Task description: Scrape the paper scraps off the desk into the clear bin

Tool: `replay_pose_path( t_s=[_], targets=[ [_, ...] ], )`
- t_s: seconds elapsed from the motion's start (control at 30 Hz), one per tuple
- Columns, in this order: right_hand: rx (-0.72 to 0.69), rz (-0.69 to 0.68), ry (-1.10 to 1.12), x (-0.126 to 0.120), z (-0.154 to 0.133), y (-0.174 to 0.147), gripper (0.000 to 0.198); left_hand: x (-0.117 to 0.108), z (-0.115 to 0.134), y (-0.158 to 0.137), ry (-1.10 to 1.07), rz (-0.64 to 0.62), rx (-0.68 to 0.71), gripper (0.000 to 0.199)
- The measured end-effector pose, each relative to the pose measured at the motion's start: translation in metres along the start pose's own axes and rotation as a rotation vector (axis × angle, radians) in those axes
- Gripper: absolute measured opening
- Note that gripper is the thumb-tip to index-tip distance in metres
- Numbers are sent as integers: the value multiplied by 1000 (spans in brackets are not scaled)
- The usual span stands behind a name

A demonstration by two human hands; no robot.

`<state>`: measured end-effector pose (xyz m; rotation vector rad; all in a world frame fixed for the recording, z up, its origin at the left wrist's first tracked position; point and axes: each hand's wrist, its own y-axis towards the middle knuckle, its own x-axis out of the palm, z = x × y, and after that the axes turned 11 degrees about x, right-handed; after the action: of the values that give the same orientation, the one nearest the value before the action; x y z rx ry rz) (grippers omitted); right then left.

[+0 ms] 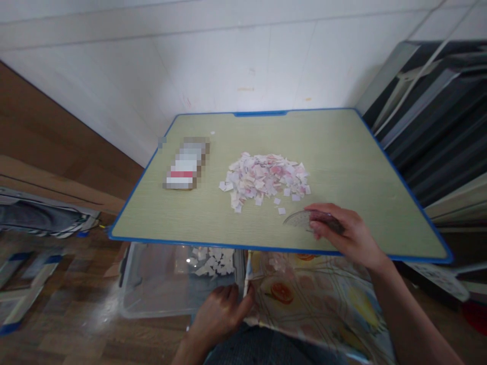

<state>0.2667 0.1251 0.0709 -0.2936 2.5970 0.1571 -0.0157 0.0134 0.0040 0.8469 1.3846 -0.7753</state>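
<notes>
The right hand (344,234) rests on the near edge of the table (335,152), its fingers curled down over a clear plastic protractor (300,219) that lies flat on the tabletop; the fingertips press on the protractor's right part while its rounded left part shows bare beside them. The left hand (222,310) is lower, below the table's near edge, with its fingers bent and closed on the near right corner of a clear plastic bin (152,284), the thumb lying against the edge of a fruit-printed cloth (315,299) just beside the bin. The bin stands on the floor under the table and holds a small heap of cut white paper bits (213,259) against its far right side; the rest of its floor shows through clear. The cloth, printed with orange slices, spreads to the right of the bin, under the right forearm. On the tabletop, just beyond the protractor, lies a loose pile of small pink and white paper scraps (266,176), with a few stray pieces between the pile and the protractor. Well to the left of the pile sits a blurred packet (186,163) with a red band. The table is pale green with a blue rim and stands against a white wall (243,66); dark boards (437,111) lean at the right.
</notes>
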Motion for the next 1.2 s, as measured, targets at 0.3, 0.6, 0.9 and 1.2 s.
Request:
replay_pose_path(
  t_s=[0.3, 0.6, 0.9, 1.2],
  targets=[
    [-16, 244, -180, 2, -13, 27, 24, 3, 1, 0, -18, -2, -17, 60],
    [-63, 114, -259, 10, -6, 21, 22, 2, 1, 0, 0, 1, -13, 58],
    [-47, 213, -303, 24, -10, 28, 25, 0, 0, 0, 7, -9, -16, 61],
    [-87, 135, -307, 14, -12, 19, 21, 2, 1, 0, 1, -88, -19, 53]
  ],
)
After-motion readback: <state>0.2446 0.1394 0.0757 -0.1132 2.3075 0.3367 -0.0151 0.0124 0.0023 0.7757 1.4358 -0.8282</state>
